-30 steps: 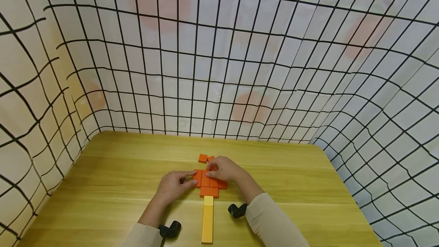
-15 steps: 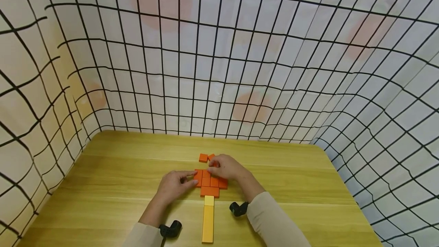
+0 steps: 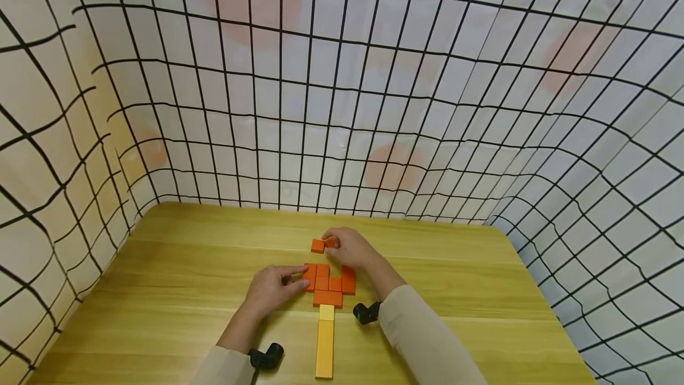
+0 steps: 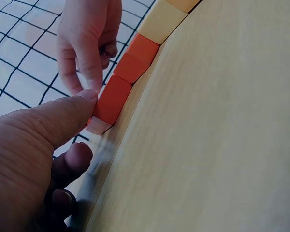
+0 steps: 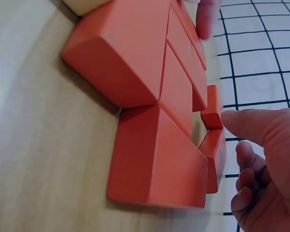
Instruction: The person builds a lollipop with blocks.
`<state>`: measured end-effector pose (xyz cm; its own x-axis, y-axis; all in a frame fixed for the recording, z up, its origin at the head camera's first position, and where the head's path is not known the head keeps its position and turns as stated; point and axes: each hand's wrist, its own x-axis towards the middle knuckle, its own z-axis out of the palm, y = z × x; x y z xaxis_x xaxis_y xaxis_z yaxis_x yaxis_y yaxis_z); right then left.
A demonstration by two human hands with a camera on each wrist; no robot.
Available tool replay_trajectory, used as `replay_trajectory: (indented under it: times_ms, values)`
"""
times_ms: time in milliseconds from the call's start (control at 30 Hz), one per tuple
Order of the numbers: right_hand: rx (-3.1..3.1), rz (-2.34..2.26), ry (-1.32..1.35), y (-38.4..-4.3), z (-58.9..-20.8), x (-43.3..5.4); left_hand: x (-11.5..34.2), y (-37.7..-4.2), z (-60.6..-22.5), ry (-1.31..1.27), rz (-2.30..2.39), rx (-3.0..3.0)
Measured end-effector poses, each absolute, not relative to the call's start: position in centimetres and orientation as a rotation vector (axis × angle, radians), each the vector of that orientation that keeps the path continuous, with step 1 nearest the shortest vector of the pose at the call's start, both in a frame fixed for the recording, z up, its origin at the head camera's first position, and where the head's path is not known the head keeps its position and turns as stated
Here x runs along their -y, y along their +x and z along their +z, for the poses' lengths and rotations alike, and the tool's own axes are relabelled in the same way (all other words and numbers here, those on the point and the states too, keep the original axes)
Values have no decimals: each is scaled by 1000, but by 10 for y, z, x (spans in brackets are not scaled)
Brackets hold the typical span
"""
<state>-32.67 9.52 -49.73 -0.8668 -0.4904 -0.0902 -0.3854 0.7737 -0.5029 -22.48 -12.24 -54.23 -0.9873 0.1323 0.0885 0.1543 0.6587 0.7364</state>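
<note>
A cluster of flat orange blocks (image 3: 328,297) lies on the table, its pieces fitted edge to edge, with a notch in the far side. My left hand (image 3: 272,290) touches the left edge of the leftmost orange block (image 4: 112,99) with thumb and index fingertips. Beyond the cluster, my right hand (image 3: 352,247) pinches a small orange block (image 3: 331,242), which looks tilted. Its thumb shows at that block's edge in the right wrist view. Beside it lies another loose orange square block (image 3: 317,246). The right hand's index finger is hidden in the right wrist view.
Below the cluster, a small pale yellow block (image 3: 326,312) and a long yellow block (image 3: 324,349) form a straight strip. The wooden table (image 3: 187,254) is bounded at the back and sides by black wire mesh (image 3: 342,106) in front of pale sheeting.
My right hand has moved from the cluster's far right to the loose blocks behind and taken hold of one, uncovering the notch. The left hand stays at the left edge.
</note>
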Motion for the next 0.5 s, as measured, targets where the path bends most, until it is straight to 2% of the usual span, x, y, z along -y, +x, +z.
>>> replay_trajectory:
  times_ms: [500]
  values:
    - [-2748,-629,-705,-332,-498,-85,123,-223,-540,-240,-1322,2828]
